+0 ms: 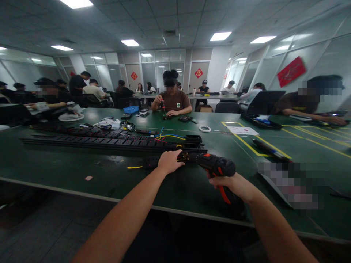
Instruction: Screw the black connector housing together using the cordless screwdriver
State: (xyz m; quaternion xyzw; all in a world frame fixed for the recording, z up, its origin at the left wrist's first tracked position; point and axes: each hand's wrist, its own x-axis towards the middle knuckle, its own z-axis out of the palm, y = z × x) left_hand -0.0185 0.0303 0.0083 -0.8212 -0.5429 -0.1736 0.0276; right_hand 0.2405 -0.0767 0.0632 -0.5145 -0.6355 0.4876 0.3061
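Observation:
My right hand is wrapped round the handle of a black and orange cordless drill. The drill lies level and its front end points left. My left hand is closed over a black power strip, pressing it to the green table. A short yellow wire sticks out of the strip's left end. To the right of my left hand, the strip's inside shows brass-coloured parts, with the drill's front end right by them. Whether the bit touches a screw cannot be made out.
Long black socket rails lie just beyond my hands, with blue and yellow wires across them. A roll of white tape, a dark pen-shaped tool and a blue basket are farther off. A person works opposite.

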